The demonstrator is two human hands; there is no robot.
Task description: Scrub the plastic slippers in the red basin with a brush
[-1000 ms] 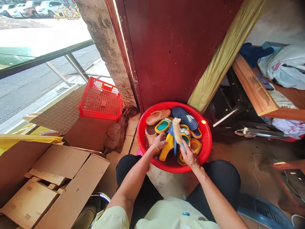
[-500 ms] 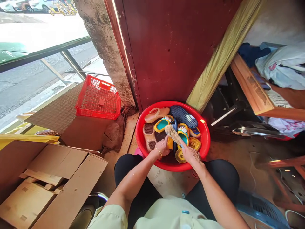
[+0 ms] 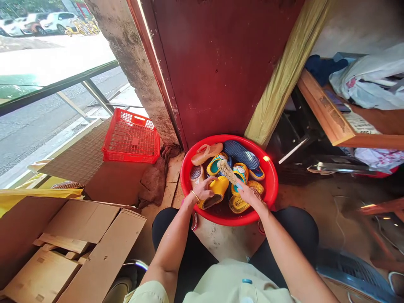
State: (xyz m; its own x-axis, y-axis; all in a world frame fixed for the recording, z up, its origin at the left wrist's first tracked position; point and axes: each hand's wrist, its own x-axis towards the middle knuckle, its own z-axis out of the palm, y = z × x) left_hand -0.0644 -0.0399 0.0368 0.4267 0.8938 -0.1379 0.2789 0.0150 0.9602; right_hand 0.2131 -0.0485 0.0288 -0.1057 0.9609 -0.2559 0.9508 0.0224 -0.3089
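A red basin (image 3: pixel 272 181) full of slippers and clogs stands between my knees. My left hand (image 3: pixel 203 190) is closed on a yellow shoe (image 3: pixel 220 186) at the basin's near left part. In my right hand (image 3: pixel 251 194) is a scrubbing brush (image 3: pixel 227 171), its bristly head over the middle of the basin, close above the yellow shoe. Around them lie a dark blue slipper (image 3: pixel 241 154), a beige slipper (image 3: pixel 206 153), a yellow and teal clog (image 3: pixel 241 173) and a yellow sole (image 3: pixel 239 204) facing up.
A red plastic crate (image 3: pixel 132 139) sits at the left on cardboard. An open cardboard box (image 3: pixel 104 252) stands at the lower left. Behind the basin is a dark red door (image 3: pixel 217 75). A wooden shelf (image 3: pixel 328 111) with bags is at the right.
My left hand has moved left and now holds the yellow shoe raised higher in view. The brush in my right hand has shifted slightly. The camera view has turned a little.
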